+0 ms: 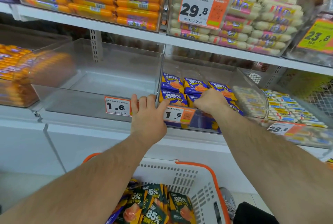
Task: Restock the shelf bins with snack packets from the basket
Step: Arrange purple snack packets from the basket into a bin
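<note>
the right hand (pixel 210 100) was inside the right bin (pixel 252 87), fingers curled down on the blue packets (pixel 173 96); if it really pinched one, i cannot tell. just left of it the left hand (pixel 147 115) held the front rim where this bin met the empty bin (pixel 86 81), fingers hooked over the edge. under both wrists stood the basket (pixel 183 175) with dark green packets (pixel 156 205). price tags (pixel 118 105) were beside the left hand.

Both forearms are bare from wrist to the frame's edge — no sleeves, watch or rings in view. Fine hair shows along the right forearm (pixel 266 151). Low at the right, a grey patterned shoe (pixel 228 204) shows beside dark, near-black trousers (pixel 252 214) — partly cut off.
</note>
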`<state>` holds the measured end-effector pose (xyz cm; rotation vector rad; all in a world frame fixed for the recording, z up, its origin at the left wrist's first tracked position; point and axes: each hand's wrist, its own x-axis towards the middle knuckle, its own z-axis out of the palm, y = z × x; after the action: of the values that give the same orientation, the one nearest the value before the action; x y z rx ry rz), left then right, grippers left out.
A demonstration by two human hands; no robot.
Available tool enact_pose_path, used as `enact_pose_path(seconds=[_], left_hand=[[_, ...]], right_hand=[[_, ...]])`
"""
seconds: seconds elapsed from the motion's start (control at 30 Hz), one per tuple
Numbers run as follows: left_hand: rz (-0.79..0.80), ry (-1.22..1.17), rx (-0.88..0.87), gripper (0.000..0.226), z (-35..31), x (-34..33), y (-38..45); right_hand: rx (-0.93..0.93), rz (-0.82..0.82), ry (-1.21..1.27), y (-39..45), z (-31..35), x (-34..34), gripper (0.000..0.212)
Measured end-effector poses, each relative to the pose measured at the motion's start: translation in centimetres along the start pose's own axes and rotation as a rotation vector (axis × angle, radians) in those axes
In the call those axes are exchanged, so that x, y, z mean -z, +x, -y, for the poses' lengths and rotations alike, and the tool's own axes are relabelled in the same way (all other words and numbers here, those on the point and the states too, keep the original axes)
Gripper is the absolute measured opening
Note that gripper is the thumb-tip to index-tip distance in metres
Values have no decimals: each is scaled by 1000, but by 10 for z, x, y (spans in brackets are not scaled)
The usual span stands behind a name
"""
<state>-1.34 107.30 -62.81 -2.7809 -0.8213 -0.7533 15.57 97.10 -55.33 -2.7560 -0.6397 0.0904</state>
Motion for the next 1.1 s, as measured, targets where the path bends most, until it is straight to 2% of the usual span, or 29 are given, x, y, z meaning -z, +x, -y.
enact_pose_path(seconds=[0.07, 0.13, 0.2, 0.27, 0.3, 0.33, 0.37, 0.43, 0.47, 0.53, 0.63, 0.67, 0.73, 0.8, 0.87, 0.97, 1.1], left_hand=[[35, -55, 0, 74, -1, 5, 0], [27, -233, 44, 79, -1, 13, 0], [-81, -497, 79, 75, 1, 23, -4], [-272, -647, 72, 63, 12, 27, -24], [-286, -716, 91, 57, 18, 29, -40], [-219, -829, 159, 49, 23, 27, -57], [-99, -971, 290, 38, 28, 24, -75], [170, -1181, 578, 23, 35, 13, -108], [264, -1194, 659, 23, 40, 4, -124], [401, -1136, 714, 20, 52, -9, -155], [494, -1092, 788, 16, 69, -16, -192], [514, -1079, 813, 16, 73, -17, -200], [543, -1043, 844, 16, 79, -21, -213], [568, -1019, 870, 15, 83, -26, -219], [577, -1013, 900, 13, 86, -30, -224], [591, -1016, 936, 12, 89, -30, -232], [620, -1021, 964, 15, 93, -31, -242]], right_hand=[[73, -197, 53, -3, -2, -4, 12], [324, -531, 127, -8, -10, -13, 14], [577, -803, 152, -18, -14, -21, 18], [721, -874, 199, -44, -7, -36, 15], [761, -831, 274, -61, -1, -48, 12], [756, -737, 366, -80, 5, -65, 10], [709, -594, 449, -99, 10, -85, 8], [503, -203, 521, -137, 17, -127, 7], [423, -6, 498, -154, 20, -148, 8], [349, 339, 388, -182, 25, -186, 12], [229, 811, 161, -216, 34, -241, 33], [186, 909, 128, -228, 37, -256, 31], [129, 1006, 111, -250, 39, -275, 10], [87, 1044, 154, -264, 40, -290, 29], [-53, 1129, 275, -276, 41, -294, 34], [-259, 1221, 445, -287, 42, -299, 23], [-485, 1236, 767, -298, 45, -309, 10]])
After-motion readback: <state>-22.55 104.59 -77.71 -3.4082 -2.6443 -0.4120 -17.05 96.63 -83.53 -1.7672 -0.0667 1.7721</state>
